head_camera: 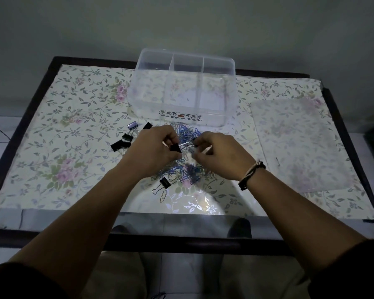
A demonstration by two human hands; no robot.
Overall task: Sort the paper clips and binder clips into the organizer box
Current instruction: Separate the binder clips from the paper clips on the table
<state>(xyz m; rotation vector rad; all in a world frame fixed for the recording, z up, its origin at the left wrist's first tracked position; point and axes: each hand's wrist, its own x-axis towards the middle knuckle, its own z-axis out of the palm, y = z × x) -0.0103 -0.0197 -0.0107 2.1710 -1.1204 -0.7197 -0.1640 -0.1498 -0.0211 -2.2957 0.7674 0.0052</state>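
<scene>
From my remote seat, nearest the camera at six o'clock, a lone black binder clip (165,182) and a silver paper clip (163,195) lie on the flowered table cover (52,147), just at the near edge of the heap. Both hands work at the centre of the frame over the tangled pile of paper clips (187,134), mostly blue and silver. The left hand (153,149) pinches a black binder clip (175,147) between thumb and fingers; the right hand (220,155), a cord bracelet (249,174) at its wrist, has its fingers curled around something small and blurred, and I cannot tell what it grips. At nine o'clock of the hands, a loose group of black binder clips (125,138) sits apart from the pile. At three o'clock lies the translucent lid (298,145), flat on the cover. Farthest, at twelve o'clock, stands the clear organizer box (183,89), its three compartments showing no clips that I can make out. I judge the sort barely begun: nearly everything is still on the table.
</scene>
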